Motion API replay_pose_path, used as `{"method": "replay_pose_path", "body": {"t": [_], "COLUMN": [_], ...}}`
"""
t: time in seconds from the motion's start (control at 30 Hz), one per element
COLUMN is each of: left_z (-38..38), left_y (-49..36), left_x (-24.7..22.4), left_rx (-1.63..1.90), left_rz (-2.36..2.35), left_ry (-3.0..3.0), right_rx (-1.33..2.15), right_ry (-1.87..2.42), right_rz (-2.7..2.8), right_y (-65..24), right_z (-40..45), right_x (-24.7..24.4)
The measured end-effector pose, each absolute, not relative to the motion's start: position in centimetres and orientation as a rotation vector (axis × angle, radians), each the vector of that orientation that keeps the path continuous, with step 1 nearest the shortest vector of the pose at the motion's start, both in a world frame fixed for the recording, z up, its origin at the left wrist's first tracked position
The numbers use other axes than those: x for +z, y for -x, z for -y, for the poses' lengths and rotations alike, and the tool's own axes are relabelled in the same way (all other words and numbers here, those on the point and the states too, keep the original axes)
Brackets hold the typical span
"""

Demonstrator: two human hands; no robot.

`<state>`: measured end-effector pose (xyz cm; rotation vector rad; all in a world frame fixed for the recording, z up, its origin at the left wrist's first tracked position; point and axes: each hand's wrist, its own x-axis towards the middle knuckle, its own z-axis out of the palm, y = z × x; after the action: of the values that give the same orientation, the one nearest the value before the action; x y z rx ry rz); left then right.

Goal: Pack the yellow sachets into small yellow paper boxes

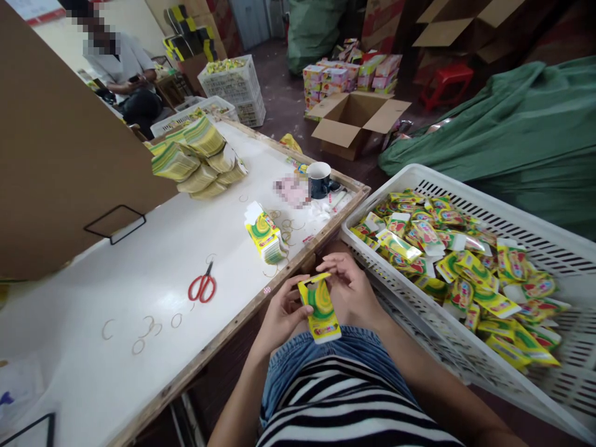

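A small yellow and green box (321, 308) is above my lap, just off the table's edge. My left hand (286, 310) grips its left side, thumb on the front face. Against the box's upper right edge are the bent fingers of my right hand (347, 279). On the white table (186, 230) stands a stack of flat yellow-green boxes (265, 233). Red-handled scissors (202, 287) lie farther left among scattered rubber bands. To my right, a white plastic basket (526, 205) holds many small yellow-green boxes (465, 267).
Bundled flat boxes (200, 155) are piled at the table's far end. A dark mug (319, 180) stands near its right edge. An open carton (347, 121) sits on the floor beyond. A seated person (125, 68) is at the back left.
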<state>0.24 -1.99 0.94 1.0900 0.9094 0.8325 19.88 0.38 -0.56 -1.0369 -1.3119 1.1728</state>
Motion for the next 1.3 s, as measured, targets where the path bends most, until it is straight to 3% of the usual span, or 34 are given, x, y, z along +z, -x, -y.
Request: {"method": "replay_pose_path", "body": {"t": [0.2,0.4,0.73,0.8,0.93,1.0,1.13,1.3], "left_z": [2.1,1.9,1.9,1.4,-2.3,-4.8,-7.5,-6.7], "left_y": [-0.7,-1.0,-2.4,-2.7,-0.8,0.9,2.8,2.7], "left_x": [0.6,0.7,0.8,1.2,2.1,2.0,0.2,-1.7], "left_rx": [0.899,0.894,0.922,0.962,1.165,1.142,0.824,0.977], "left_rz": [-1.091,-0.958,-0.905,-0.949,-1.414,-1.71,-1.801,-1.628], "left_ry": [-1.239,-1.151,-1.165,-1.306,-1.784,-1.937,-2.031,-2.02], "right_rx": [1.395,1.157,0.98,0.734,-0.126,-0.262,0.015,0.548], "right_ry": [1.111,1.327,1.12,1.122,1.334,1.408,1.378,1.421], "right_rz": [1.576,1.733,1.602,1.533,1.252,1.195,1.304,1.523], "right_y": [-20.6,-19.8,-20.4,-21.1,-23.9,-24.6,-22.4,-14.7], "right_z": [-0.7,-0.8,-0.1,0.2,0.4,0.2,-1.8,-8.6], "right_x": [-0.4,-1.2,-0.7,0.2,2.3,2.7,1.5,-0.4]}}
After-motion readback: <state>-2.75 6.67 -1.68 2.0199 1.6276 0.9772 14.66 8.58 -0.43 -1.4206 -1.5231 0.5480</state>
